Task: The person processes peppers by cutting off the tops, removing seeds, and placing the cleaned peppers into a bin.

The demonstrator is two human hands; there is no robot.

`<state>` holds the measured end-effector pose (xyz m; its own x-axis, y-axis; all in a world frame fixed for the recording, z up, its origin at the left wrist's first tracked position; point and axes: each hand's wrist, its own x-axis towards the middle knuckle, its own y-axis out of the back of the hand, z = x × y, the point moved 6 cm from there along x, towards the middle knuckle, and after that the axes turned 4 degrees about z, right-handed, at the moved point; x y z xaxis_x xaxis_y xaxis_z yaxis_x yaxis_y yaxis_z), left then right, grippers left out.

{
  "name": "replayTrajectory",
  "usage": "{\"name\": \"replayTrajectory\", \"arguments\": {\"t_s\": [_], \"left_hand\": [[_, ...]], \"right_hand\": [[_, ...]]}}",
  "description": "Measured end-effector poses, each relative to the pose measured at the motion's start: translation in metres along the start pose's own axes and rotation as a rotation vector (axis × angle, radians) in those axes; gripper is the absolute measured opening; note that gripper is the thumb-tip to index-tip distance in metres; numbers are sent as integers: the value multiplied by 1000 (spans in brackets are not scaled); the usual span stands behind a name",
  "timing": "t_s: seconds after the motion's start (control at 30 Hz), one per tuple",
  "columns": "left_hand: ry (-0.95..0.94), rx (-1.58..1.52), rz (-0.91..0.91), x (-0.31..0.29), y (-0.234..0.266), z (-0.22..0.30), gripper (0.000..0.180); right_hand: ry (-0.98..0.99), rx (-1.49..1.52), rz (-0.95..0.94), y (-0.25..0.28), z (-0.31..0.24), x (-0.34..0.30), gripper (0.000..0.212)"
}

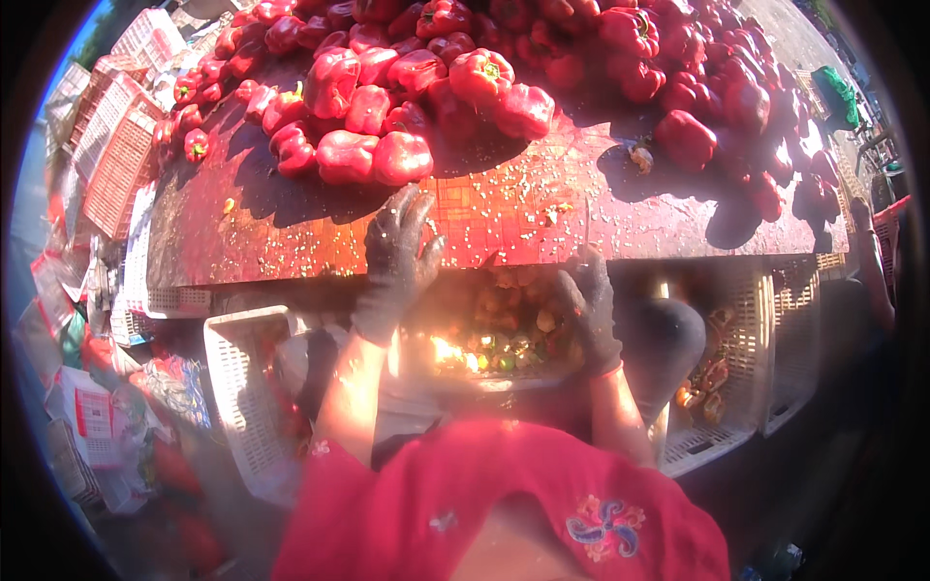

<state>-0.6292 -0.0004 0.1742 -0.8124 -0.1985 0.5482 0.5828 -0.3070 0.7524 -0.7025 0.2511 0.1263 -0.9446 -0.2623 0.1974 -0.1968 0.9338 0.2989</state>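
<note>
A heap of red bell peppers [368, 107] covers the far part of a reddish wooden table. My left hand [397, 247], in a dark glove, reaches over the table's near edge with its thumb apart from the fingers. Its fingertips are just below the closest bell pepper [403, 158], and nothing shows in its grasp. At the near edge, further right, my gloved right hand [591, 305] has its fingers curled. A thin, dark blade [587, 221] sticks up from them, seemingly a knife; its handle is hidden in the hand.
Pale seeds lie scattered over the tabletop [329, 237]. Below the edge, between my arms, a container [504, 382] holds pepper scraps. White plastic crates stand on the left [237, 387] and right [741, 358]. More crates [121, 145] are stacked at the far left.
</note>
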Motion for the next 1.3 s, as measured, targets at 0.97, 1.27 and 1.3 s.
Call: {"name": "replayTrajectory", "arguments": {"t_s": [0.97, 1.27, 1.3], "left_hand": [[1002, -955, 227, -55, -35, 15, 71], [890, -1269, 330, -55, -39, -22, 49], [865, -1402, 368, -55, -41, -28, 47]], "right_hand": [[-341, 530, -515, -92, -21, -12, 26], [-287, 383, -760, -91, 12, -87, 21], [-463, 610, -622, -89, 25, -88, 23]]}}
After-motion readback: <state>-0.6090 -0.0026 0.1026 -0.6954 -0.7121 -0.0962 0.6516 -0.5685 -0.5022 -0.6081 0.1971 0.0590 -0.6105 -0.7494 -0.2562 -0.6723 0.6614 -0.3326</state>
